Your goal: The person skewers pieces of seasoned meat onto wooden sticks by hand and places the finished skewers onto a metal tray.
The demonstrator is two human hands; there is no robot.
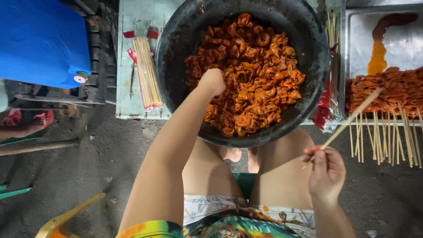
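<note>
The left hand (213, 82) is buried in the orange marinated meat (249, 70) inside the black basin (176, 53); its grip cannot be told. A bamboo skewer (352, 118) is pinched by the right hand (325, 169), near the right-hand steel tray (352, 44) of finished skewers (387, 92).

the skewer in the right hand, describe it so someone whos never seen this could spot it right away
Start at the big black bowl of orange marinated meat, then look lower right to the right hand. The bamboo skewer pinched there slants up toward the metal tray. Unlike the loaded skewers on the tray, it is bare.
</note>
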